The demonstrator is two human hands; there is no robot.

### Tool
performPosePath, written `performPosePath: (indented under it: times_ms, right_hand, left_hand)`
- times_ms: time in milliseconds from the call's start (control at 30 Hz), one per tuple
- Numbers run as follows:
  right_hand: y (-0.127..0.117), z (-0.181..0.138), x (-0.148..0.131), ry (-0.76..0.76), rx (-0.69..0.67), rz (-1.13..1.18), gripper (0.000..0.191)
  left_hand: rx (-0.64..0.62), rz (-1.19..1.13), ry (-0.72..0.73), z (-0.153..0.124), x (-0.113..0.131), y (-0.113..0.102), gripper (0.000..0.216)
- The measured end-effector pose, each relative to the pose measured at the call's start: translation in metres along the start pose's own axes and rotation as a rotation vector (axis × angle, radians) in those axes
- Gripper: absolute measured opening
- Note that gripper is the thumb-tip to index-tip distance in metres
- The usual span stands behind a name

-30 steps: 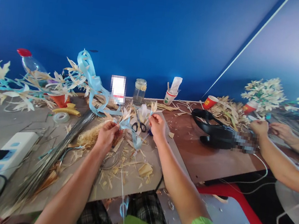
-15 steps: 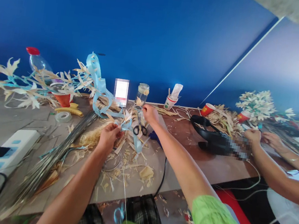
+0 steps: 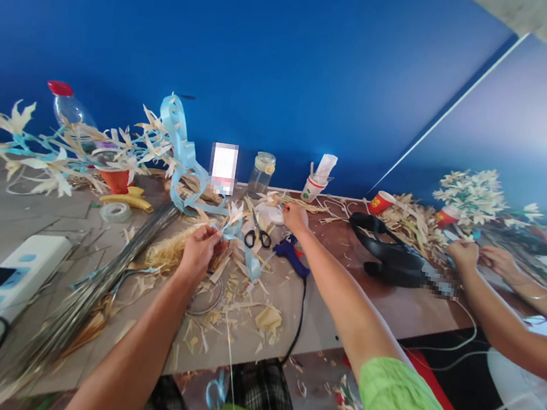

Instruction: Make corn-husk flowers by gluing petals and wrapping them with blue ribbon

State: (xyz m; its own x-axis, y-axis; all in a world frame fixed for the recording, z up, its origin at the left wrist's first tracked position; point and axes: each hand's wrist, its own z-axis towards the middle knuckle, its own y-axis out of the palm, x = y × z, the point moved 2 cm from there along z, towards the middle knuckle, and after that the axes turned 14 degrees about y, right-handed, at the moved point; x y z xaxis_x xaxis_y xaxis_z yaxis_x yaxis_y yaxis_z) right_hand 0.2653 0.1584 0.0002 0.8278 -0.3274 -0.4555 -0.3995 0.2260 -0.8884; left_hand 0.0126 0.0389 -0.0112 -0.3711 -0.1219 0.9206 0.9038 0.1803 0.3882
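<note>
Pale flower: saw it above the middle of the cluttered table. Noted a wire bundle slanting from near left toward the middle. Saw the right hand reaching farther, fingertips bent inward beside pale scraps; could not tell its grip, apart or clamped. Found the left hand with grip clamped at the flower's base, blue ribbon trailing right. Spotted a dark blue glue gun nearer than the right hand, and scissors between both hands.

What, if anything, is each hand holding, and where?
Left hand: light-blue flat ribbon, pinched beside the cream pointed-petal flower. Right hand: cannot tell.
</note>
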Motion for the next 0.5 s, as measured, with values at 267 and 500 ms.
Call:
performPosePath:
  times_ms: [267, 500]
  right_hand:
    - [-0.005, 0.001, 0.016, 0.143, -0.063, 0.245, 0.016]
    - [-0.039, -0.042, 0.008, 0.176, -0.036, 0.536, 0.028]
  left_hand:
    - [-0.019, -0.008, 0.001, 0.000, -0.002, -0.001, 0.035]
    - [-0.017, -0.035, 0.027, 0.002, -0.003, 0.000, 0.034]
